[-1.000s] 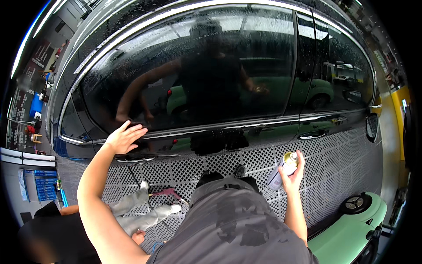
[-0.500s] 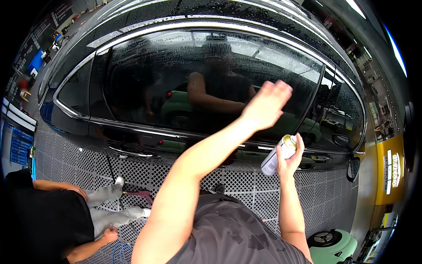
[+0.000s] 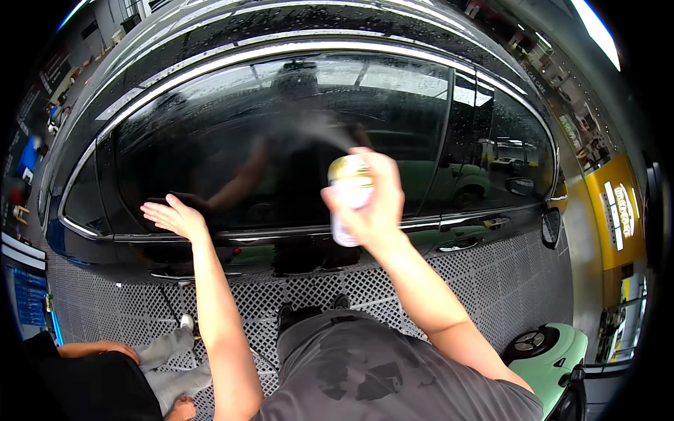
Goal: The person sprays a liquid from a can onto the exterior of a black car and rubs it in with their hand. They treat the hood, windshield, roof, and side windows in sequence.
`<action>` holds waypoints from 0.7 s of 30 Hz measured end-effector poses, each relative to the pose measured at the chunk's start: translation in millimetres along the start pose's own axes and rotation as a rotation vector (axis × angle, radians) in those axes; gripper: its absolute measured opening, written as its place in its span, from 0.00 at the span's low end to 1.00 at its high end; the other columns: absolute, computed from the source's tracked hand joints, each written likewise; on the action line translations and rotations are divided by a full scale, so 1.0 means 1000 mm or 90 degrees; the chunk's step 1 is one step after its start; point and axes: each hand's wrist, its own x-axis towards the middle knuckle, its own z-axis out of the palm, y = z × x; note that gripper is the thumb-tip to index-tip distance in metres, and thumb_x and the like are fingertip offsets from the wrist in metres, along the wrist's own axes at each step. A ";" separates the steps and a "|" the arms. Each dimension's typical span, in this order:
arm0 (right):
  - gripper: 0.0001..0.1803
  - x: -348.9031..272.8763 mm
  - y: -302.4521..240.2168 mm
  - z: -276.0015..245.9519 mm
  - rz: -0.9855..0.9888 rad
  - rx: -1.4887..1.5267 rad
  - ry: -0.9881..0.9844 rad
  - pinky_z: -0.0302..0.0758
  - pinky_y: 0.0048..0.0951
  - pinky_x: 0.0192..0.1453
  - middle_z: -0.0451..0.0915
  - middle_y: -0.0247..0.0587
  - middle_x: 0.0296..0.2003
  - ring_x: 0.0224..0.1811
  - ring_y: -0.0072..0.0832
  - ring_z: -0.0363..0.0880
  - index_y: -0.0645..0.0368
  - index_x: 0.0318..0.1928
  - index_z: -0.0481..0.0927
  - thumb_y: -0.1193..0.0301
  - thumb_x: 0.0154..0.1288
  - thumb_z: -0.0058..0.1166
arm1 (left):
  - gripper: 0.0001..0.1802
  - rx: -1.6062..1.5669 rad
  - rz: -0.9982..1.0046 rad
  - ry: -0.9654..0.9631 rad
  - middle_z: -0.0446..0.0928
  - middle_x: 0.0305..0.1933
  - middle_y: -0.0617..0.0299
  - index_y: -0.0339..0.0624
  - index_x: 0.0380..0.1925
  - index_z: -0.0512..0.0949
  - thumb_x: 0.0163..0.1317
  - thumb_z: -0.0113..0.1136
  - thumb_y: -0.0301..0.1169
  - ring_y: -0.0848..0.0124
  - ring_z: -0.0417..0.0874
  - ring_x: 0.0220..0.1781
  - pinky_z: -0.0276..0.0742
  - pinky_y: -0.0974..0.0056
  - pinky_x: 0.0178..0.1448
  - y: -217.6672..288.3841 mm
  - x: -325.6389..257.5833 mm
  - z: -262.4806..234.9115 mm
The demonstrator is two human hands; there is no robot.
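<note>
A black car's side window (image 3: 225, 119) fills the upper middle, with water drops along its top edge. My right hand (image 3: 380, 200) grips a white and yellow spray can (image 3: 349, 184), held in front of the glass with a finger on its top. From the nozzle a pale mist (image 3: 316, 128) streams left and up toward the window. My left hand (image 3: 175, 216) has its fingers stretched out and holds nothing. It is near the window's lower left corner; whether it touches the car cannot be made out.
Grey grid flooring (image 3: 295, 289) runs along the car. At lower left stands a person in a black top (image 3: 84, 379). A small green car (image 3: 558, 351) is at lower right, and the black car's side mirror (image 3: 551, 229) sticks out at right.
My left hand has moved from the right part of the window to its lower left. The spray can in my right hand has come left and up to the glass, and mist now leaves it.
</note>
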 end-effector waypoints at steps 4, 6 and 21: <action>0.37 -0.036 0.066 -0.088 0.050 -0.083 0.047 0.79 0.40 0.57 0.76 0.51 0.53 0.53 0.44 0.81 0.62 0.63 0.72 0.70 0.53 0.74 | 0.47 0.064 0.224 -0.055 0.42 0.83 0.38 0.28 0.77 0.48 0.71 0.53 0.48 0.37 0.38 0.84 0.34 0.32 0.81 0.128 -0.060 0.014; 0.37 -0.057 0.076 -0.109 0.109 -0.093 -0.069 0.77 0.39 0.59 0.77 0.51 0.53 0.53 0.44 0.81 0.62 0.63 0.71 0.71 0.54 0.73 | 0.48 0.066 0.313 -0.122 0.46 0.82 0.37 0.28 0.76 0.52 0.67 0.59 0.48 0.34 0.42 0.83 0.37 0.29 0.80 0.217 -0.087 0.008; 0.44 -0.194 0.145 -0.223 0.370 -0.010 -0.036 0.68 0.33 0.67 0.73 0.43 0.58 0.57 0.30 0.73 0.64 0.73 0.62 0.78 0.57 0.68 | 0.48 -0.001 0.373 -0.025 0.49 0.82 0.39 0.32 0.76 0.55 0.63 0.60 0.48 0.36 0.44 0.83 0.40 0.30 0.80 0.171 -0.097 0.005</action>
